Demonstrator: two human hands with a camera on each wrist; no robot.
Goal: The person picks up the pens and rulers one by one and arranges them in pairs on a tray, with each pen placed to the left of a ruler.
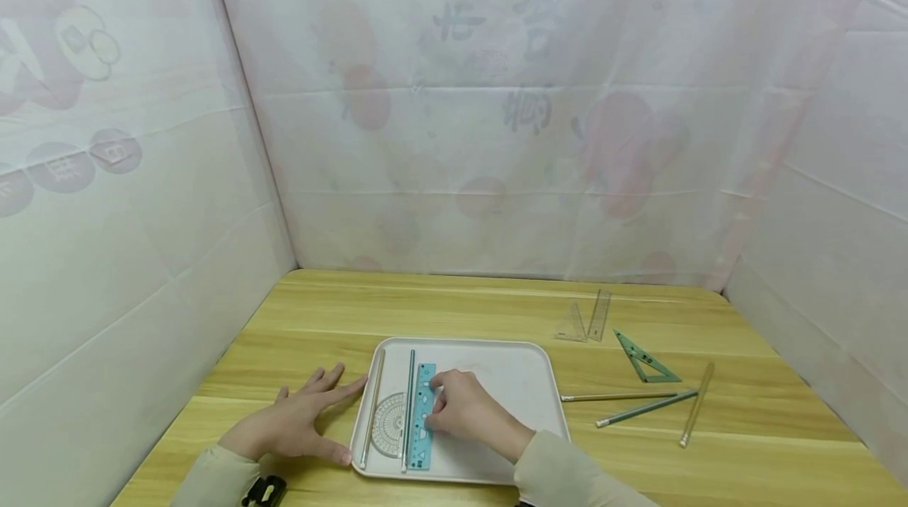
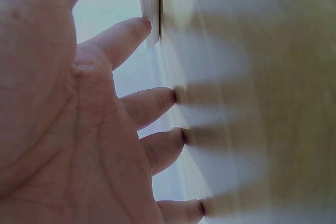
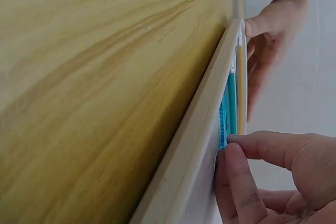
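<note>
A white tray (image 1: 507, 381) holds a gold pencil (image 1: 373, 404) at its left side, a clear protractor (image 1: 386, 428), a green pencil (image 1: 408, 381) lying over the protractor's edge, and a blue ruler (image 1: 422, 452). These long pieces stand side by side, roughly parallel. My right hand (image 1: 468, 410) pinches the ruler's right edge with thumb and curled fingers; in the right wrist view the fingertips (image 3: 233, 153) meet right at the ruler (image 3: 224, 114). Fingers spread, my left hand (image 1: 294, 420) rests at the tray's left rim, with its thumb and index finger against it.
Right of the tray lie a gold pencil (image 1: 617, 396), a green pencil (image 1: 645, 408) and another gold pencil (image 1: 697, 404). Behind them are a green set square (image 1: 641, 357), a clear set square (image 1: 571, 326) and a clear ruler (image 1: 599, 316). Fabric walls (image 1: 496, 136) enclose the wooden table (image 1: 426, 302).
</note>
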